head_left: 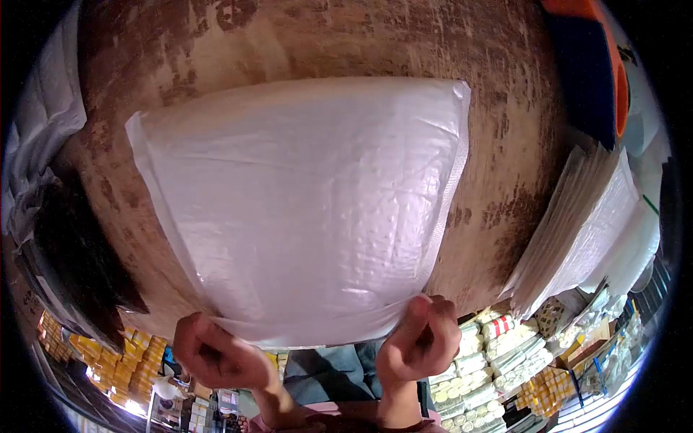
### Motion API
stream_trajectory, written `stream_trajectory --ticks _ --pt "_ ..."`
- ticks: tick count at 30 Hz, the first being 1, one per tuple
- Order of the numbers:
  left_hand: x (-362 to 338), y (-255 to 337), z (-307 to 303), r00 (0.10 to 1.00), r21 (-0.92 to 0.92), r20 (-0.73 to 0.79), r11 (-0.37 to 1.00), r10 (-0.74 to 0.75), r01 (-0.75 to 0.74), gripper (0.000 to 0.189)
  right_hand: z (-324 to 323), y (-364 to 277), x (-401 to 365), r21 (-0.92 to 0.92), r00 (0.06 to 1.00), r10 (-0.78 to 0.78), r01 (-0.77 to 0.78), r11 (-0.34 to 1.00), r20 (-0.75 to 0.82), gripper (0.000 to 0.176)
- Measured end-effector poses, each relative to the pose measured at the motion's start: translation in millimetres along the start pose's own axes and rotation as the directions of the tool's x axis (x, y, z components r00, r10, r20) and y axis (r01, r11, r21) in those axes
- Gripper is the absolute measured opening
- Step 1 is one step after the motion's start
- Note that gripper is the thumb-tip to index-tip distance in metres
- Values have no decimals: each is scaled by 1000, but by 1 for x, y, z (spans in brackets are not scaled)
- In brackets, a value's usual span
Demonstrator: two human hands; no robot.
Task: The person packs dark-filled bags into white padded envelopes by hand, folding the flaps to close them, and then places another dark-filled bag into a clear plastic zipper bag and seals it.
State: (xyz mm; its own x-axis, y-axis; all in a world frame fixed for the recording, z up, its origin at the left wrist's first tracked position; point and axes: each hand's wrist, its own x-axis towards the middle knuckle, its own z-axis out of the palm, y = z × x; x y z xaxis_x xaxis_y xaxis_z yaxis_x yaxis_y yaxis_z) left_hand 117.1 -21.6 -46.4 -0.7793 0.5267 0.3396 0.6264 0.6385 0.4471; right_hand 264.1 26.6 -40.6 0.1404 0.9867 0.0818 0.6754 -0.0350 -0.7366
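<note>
A white padded bubble envelope (pixel 303 202) lies on a worn brown wooden table (pixel 498 166), its near edge at the table's front. My left hand (pixel 220 353) is closed at the envelope's near left corner, thumb and fingers pinching the edge. At the near right corner my right hand (pixel 421 339) is closed in the same way, fingers curled on the edge. Between the hands the near edge looks folded or bent over. The envelope's surface is slightly wrinkled, and its contents, if any, cannot be seen.
White envelopes are stacked at the right (pixel 577 224), with a dark blue and orange object (pixel 588 79) behind them. Clear plastic packaging (pixel 47 108) and a black sheet (pixel 79 245) lie at the left. Rolls (pixel 484 361) and yellow-brown boxes (pixel 126 361) stand beyond the near edge.
</note>
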Motion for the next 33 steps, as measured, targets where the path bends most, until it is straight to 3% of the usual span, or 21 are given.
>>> stream_trajectory --ticks 4,5,7,9,11,13,14,15,17,18,19,21,22,26,30,33 --pt "7 7 -9 934 -111 259 953 -245 281 6 -7 -14 7 -86 974 186 -176 981 127 13" --pt "10 9 -9 934 -122 281 957 -221 263 6 -8 -17 11 -90 958 236 -224 970 160 18" --pt "19 14 -7 933 -149 317 962 -171 227 5 -9 -23 18 -109 924 341 -326 939 174 10" --pt "21 12 -10 905 -144 370 950 -209 279 3 -7 -28 24 -93 886 426 -416 905 182 18" --pt "25 17 -16 852 -137 442 918 -280 373 4 -14 -30 28 -41 909 393 -391 919 136 21" --pt "24 15 -16 902 -158 415 967 -117 198 5 -23 -30 27 -213 985 164 -171 962 -49 17" --pt "24 17 -20 870 -156 452 943 -196 293 5 -26 -42 17 -33 959 268 -271 962 -88 18" --pt "23 20 -22 829 -151 490 909 -271 387 5 -24 -50 15 -46 991 83 -88 995 -107 27" --pt "18 25 -23 847 -187 479 916 -231 356 4 -22 -71 12 -15 966 40 -38 999 256 52" --pt "15 24 -24 854 -203 475 917 -214 343 4 -7 -66 10 -53 915 4 19 998 403 73" --pt "10 22 -26 855 -226 470 906 -220 357 5 4 -65 8 -195 911 20 67 979 411 75" --pt "0 13 -27 862 -269 450 885 -234 380 6 8 -65 7 -227 921 11 85 970 390 78" --pt "-2 10 -27 889 -265 418 910 -188 318 8 9 -67 7 -227 921 27 67 971 389 79" --pt "-10 8 -24 877 -304 390 860 -281 411 7 15 -74 10 -235 934 102 -20 972 343 81" --pt "18 19 -40 738 -270 531 743 -415 612 8 19 -76 7 -182 942 157 -106 978 295 87" --pt "14 18 -60 941 -108 332 989 -61 102 7 22 -76 7 -171 949 158 -114 979 272 89"
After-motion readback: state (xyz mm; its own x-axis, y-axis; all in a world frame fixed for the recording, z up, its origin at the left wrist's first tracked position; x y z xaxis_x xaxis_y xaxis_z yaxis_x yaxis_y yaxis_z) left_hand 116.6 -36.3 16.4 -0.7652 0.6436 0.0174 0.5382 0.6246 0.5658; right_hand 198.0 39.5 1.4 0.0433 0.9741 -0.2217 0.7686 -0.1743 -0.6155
